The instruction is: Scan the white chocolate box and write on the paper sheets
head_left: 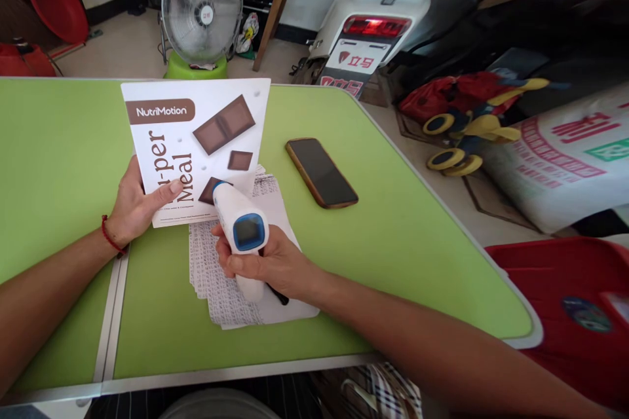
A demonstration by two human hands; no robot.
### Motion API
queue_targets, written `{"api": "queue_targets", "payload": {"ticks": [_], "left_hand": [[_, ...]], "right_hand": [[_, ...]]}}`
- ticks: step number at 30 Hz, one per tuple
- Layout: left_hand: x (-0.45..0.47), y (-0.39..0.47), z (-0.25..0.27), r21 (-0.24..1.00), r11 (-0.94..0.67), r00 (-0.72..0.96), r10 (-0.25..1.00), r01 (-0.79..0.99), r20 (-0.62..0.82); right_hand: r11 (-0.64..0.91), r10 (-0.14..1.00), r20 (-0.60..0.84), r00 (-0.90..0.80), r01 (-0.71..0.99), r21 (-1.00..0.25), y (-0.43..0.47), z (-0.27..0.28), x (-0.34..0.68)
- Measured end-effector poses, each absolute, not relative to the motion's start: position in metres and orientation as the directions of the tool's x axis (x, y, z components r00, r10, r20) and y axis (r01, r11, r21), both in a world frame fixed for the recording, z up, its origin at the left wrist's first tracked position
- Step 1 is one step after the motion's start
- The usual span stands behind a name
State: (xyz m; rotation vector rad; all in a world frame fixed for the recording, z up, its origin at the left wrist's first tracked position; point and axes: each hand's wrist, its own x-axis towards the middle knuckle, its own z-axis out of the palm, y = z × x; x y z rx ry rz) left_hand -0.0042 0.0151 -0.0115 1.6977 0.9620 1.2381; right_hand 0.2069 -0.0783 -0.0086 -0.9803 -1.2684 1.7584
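My left hand (140, 203) grips the lower left of a white and brown NutriMotion box (221, 105), its thumb across the front; whether it is a box or a flat packet I cannot tell. In my right hand (275, 262) is a white infrared thermometer (240, 206) with a blue-rimmed dark screen facing me. The thermometer's front end overlaps the packet's lower right corner in view; contact cannot be made out. Beneath the right hand lies a stack of handwritten sheets (221, 301), with a black pen (278, 294) partly hidden on it. A smartphone (322, 172) rests to the right, screen dark.
The green folding table (393, 262) has a metal-edged seam on the left. Behind it stand a fan (201, 6) and a white scooter (373, 13). At right are a toy tricycle (462, 137), a white sack (565, 163) and a red plastic chair (531, 275).
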Motion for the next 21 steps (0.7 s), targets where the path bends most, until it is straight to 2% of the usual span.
{"api": "queue_targets", "payload": {"ticks": [4,7,9,11,13,15,18,21], "left_hand": [[-0.005,0.014,-0.013,0.913,-0.391,0.190,0.911,0.117,0.366],[-0.005,0.015,-0.012,0.892,-0.448,0.154,0.887,0.063,0.434],[-0.005,0.017,-0.010,0.861,-0.507,0.141,0.855,0.034,0.499],[-0.007,0.023,-0.011,0.831,-0.556,0.111,0.828,0.032,0.550],[-0.011,0.030,-0.014,0.820,-0.572,0.066,0.819,0.031,0.569],[-0.015,0.038,-0.019,0.827,-0.562,0.033,0.827,0.000,0.561],[-0.019,0.045,-0.023,0.840,-0.538,0.034,0.840,-0.066,0.541],[-0.018,0.047,-0.021,0.830,-0.553,0.073,0.827,-0.071,0.558]], "right_hand": [[-0.189,0.897,-0.141,-0.419,-0.075,-0.979,-0.078,-0.003,0.210],[-0.133,0.930,-0.108,-0.352,-0.047,-0.990,-0.075,0.001,0.215],[-0.046,0.955,-0.054,-0.292,0.035,-0.998,-0.068,0.002,0.222],[0.080,0.975,0.036,-0.218,0.195,-0.977,-0.059,0.002,0.231],[0.179,0.980,0.127,-0.155,0.390,-0.903,-0.048,-0.001,0.241],[0.205,0.979,0.150,-0.141,0.599,-0.774,-0.039,-0.004,0.252],[0.162,0.987,0.095,-0.132,0.808,-0.567,-0.029,-0.008,0.264],[0.095,0.995,0.009,-0.101,0.905,-0.415,-0.025,-0.009,0.269]]}}
